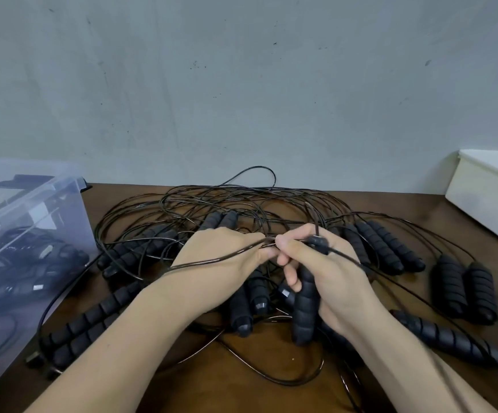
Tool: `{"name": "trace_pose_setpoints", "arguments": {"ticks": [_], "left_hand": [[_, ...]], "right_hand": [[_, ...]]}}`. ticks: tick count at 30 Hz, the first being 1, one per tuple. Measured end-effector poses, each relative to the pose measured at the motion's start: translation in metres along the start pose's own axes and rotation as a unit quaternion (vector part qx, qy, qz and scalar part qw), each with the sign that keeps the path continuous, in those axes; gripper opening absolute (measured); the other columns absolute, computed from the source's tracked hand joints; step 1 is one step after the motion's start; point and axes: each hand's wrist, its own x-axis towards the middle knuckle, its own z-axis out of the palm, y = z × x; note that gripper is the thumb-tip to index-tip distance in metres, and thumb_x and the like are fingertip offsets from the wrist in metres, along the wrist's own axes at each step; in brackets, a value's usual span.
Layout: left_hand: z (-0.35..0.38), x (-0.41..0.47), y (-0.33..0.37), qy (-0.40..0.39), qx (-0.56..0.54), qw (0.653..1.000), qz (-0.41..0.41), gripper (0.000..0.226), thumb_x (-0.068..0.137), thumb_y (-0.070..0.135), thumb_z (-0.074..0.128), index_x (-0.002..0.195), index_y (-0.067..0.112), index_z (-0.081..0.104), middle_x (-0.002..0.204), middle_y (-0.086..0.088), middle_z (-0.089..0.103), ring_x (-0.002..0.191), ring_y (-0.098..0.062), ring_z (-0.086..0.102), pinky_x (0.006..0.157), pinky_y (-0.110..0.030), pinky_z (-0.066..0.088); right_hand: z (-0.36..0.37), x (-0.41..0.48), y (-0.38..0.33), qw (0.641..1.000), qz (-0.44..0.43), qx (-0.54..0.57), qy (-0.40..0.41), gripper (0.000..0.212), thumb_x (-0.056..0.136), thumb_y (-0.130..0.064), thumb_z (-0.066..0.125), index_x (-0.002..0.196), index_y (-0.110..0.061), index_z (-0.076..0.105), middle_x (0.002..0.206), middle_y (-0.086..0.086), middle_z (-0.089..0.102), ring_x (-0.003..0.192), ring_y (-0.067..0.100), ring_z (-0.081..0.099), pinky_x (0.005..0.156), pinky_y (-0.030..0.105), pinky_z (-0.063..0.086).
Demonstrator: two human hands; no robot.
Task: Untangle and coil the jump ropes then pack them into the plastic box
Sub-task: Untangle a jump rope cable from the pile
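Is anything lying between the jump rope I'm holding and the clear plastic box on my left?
Yes. Black foam handles and tangled black cords lie between the held handle and the clear plastic box.

Plastic box (30,222) left, jump ropes (212,210) centre on table (265,380), tub (492,198) right

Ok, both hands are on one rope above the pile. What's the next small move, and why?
Probably lift the handle in the right hand and feed the cord through the left hand's pinch, drawing it clear. That cord drapes over the left wrist and runs back into the tangled pile, so it looks not yet free to coil.
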Motion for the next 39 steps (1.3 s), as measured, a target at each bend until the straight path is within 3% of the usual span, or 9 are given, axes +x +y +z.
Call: {"name": "trace_pose_setpoints", "arguments": {"ticks": [4, 6, 13, 19, 23, 27, 33, 36, 39], "left_hand": [[0.001, 0.001, -0.013, 0.013, 0.007, 1.0, -0.021, 0.047, 0.098, 0.073, 0.03, 0.083, 0.031, 0.044, 0.073, 0.007, 0.052, 0.08, -0.019, 0.059, 0.07, -0.036, 0.048], [0.002, 0.003, -0.019, 0.01, 0.005, 0.999, -0.034, 0.044, 0.1, 0.073, 0.035, 0.083, 0.034, 0.044, 0.073, 0.009, 0.052, 0.081, -0.018, 0.059, 0.073, -0.036, 0.052], [-0.014, -0.001, -0.065, 0.061, -0.025, 0.99, -0.127, 0.053, 0.098, 0.075, 0.036, 0.076, 0.03, 0.053, 0.076, 0.014, 0.062, 0.083, -0.009, 0.059, 0.074, -0.032, 0.051], [-0.014, -0.002, -0.056, 0.023, -0.031, 0.991, -0.132, 0.055, 0.102, 0.069, 0.031, 0.078, 0.027, 0.057, 0.07, 0.008, 0.06, 0.08, -0.009, 0.059, 0.072, -0.035, 0.048], [-0.014, -0.002, -0.037, 0.019, -0.053, 0.992, -0.112, 0.057, 0.1, 0.072, 0.026, 0.081, 0.028, 0.058, 0.073, 0.009, 0.062, 0.079, -0.009, 0.06, 0.076, -0.035, 0.051], [-0.012, -0.004, -0.018, 0.007, -0.045, 0.996, -0.075, 0.055, 0.102, 0.068, 0.027, 0.085, 0.025, 0.056, 0.072, 0.01, 0.057, 0.079, -0.011, 0.061, 0.075, -0.037, 0.05], [-0.011, -0.004, 0.008, -0.027, 0.03, 0.999, -0.019, 0.041, 0.109, 0.054, 0.024, 0.102, 0.027, 0.054, 0.088, 0.007, 0.055, 0.095, -0.017, 0.06, 0.072, -0.034, 0.027], [-0.012, -0.006, 0.011, -0.021, 0.02, 1.0, 0.001, 0.038, 0.108, 0.056, 0.021, 0.098, 0.033, 0.049, 0.086, 0.007, 0.054, 0.093, -0.018, 0.062, 0.081, -0.037, 0.041], [-0.01, -0.008, 0.012, -0.006, 0.005, 1.0, 0.02, 0.041, 0.103, 0.063, 0.012, 0.092, 0.037, 0.042, 0.081, 0.008, 0.052, 0.086, -0.018, 0.063, 0.072, -0.037, 0.045]], "right_hand": [[0.0, -0.001, 0.002, 0.999, -0.005, -0.043, 0.001, 0.016, 0.1, -0.006, 0.071, 0.089, 0.005, 0.068, 0.077, 0.025, 0.071, 0.053, 0.026, 0.059, 0.054, 0.037, 0.047], [0.0, -0.001, 0.0, 0.999, -0.011, -0.033, 0.008, 0.017, 0.098, -0.005, 0.072, 0.087, 0.006, 0.066, 0.075, 0.027, 0.07, 0.053, 0.026, 0.06, 0.052, 0.034, 0.047], [-0.047, 0.02, -0.04, 0.983, -0.018, 0.15, 0.101, 0.025, 0.093, -0.013, 0.071, 0.07, -0.015, 0.06, 0.068, 0.005, 0.06, 0.052, 0.012, 0.047, 0.046, 0.019, 0.039], [-0.038, 0.021, -0.027, 0.985, 0.008, 0.145, 0.088, 0.023, 0.091, -0.029, 0.075, 0.095, -0.008, 0.066, 0.078, 0.006, 0.067, 0.059, 0.011, 0.054, 0.046, 0.02, 0.041], [-0.02, 0.012, -0.02, 0.994, 0.026, 0.097, 0.042, 0.045, 0.084, -0.028, 0.079, 0.115, 0.003, 0.068, 0.08, 0.013, 0.068, 0.056, 0.014, 0.053, 0.044, 0.022, 0.04], [-0.001, 0.001, -0.006, 0.999, 0.037, 0.016, -0.026, 0.023, 0.089, -0.011, 0.079, 0.106, 0.003, 0.072, 0.081, 0.02, 0.07, 0.055, 0.02, 0.056, 0.045, 0.026, 0.044], [0.009, -0.003, 0.003, 0.998, 0.002, -0.049, -0.027, 0.019, 0.094, -0.025, 0.077, 0.084, -0.01, 0.07, 0.076, 0.02, 0.07, 0.054, 0.026, 0.059, 0.047, 0.031, 0.047], [0.006, -0.002, 0.002, 0.998, 0.004, -0.061, -0.019, 0.025, 0.098, -0.022, 0.075, 0.08, -0.007, 0.066, 0.072, 0.021, 0.069, 0.051, 0.027, 0.057, 0.047, 0.031, 0.047], [0.003, -0.001, -0.001, 0.997, 0.006, -0.074, -0.024, 0.027, 0.1, -0.015, 0.072, 0.08, 0.0, 0.063, 0.072, 0.024, 0.069, 0.049, 0.028, 0.057, 0.048, 0.033, 0.048]]}}
